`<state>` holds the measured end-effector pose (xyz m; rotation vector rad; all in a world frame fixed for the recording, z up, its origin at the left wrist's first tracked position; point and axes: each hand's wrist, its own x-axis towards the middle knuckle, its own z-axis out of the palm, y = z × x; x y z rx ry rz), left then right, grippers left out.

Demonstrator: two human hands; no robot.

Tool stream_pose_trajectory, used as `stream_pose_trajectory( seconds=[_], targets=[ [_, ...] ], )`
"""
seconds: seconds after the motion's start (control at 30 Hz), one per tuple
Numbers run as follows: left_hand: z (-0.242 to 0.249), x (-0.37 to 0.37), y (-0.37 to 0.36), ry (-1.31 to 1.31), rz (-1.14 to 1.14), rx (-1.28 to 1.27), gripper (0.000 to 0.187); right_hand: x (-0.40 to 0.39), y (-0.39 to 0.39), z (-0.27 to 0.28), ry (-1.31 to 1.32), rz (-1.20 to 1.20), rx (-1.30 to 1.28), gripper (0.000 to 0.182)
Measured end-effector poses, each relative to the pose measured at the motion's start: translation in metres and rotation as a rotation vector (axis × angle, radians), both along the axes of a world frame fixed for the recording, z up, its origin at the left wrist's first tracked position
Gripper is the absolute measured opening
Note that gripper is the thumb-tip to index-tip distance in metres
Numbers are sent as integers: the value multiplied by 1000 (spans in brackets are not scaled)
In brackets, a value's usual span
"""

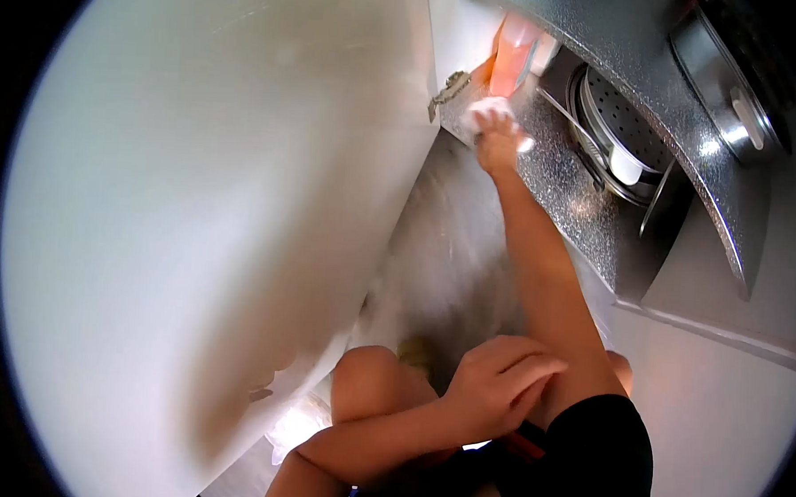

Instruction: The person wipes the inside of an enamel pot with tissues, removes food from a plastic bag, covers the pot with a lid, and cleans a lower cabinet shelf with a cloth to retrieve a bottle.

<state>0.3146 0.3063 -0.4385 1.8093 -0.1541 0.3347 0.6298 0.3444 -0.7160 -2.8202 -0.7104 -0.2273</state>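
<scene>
Nearest the lens, your left hand [496, 382] rests on your raised knee [370, 380], its fingers [526, 368] loosely curled and holding nothing. Your right hand [498, 139] reaches far forward, its fingers clenched on a white cloth [490, 109] pressed to the speckled metal surface [560, 189]. An orange container [511, 62] stands just beyond the cloth, touching it. Right of the cloth, a perforated metal basket [625, 130] sits in a recess. A white cabinet door [213, 214] lies left of the cloth.
</scene>
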Motion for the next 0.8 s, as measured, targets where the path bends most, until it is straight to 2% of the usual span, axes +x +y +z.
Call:
stream_pose_trajectory(
  seconds=[0.03, 0.13, 0.23, 0.3, 0.37, 0.43, 0.53, 0.57, 0.63, 0.73, 0.8],
  targets=[
    [-1, 4, 3, 15, 28, -8, 24, 4, 16, 3, 10, 126, -21, 52],
    [-5, 12, 9, 99, 63, 2, 22, -7, 21, 12, 54, 248, 140, 50],
    [-15, 19, 9, 142, 81, 6, 20, -13, -18, 26, 103, 485, 27, 52],
    [-22, 25, 7, 175, 89, 52, 18, -25, -57, 12, 102, 542, 108, 55],
    [-22, 29, 8, 195, 100, 96, 17, -43, -99, 9, 136, 520, -28, 53],
    [-21, 31, 8, 200, 100, 145, 17, -69, -130, 44, 260, 463, -134, 48],
    [-25, 30, 4, 128, 101, 125, 18, -71, -144, 56, 506, 228, 349, 46],
    [-26, 30, 2, 151, 96, 138, 18, -67, -133, 66, 487, 178, 622, 48],
    [-24, 30, 0, 200, 88, 163, 19, -46, -97, 71, 499, -82, 816, 51],
    [-20, 37, 6, 151, 181, 67, 20, -18, -1, 144, 179, -15, 1273, 53],
    [-14, 35, 16, 135, 287, -6, 20, 7, 52, 180, -299, 88, 1162, 54]
  ],
)
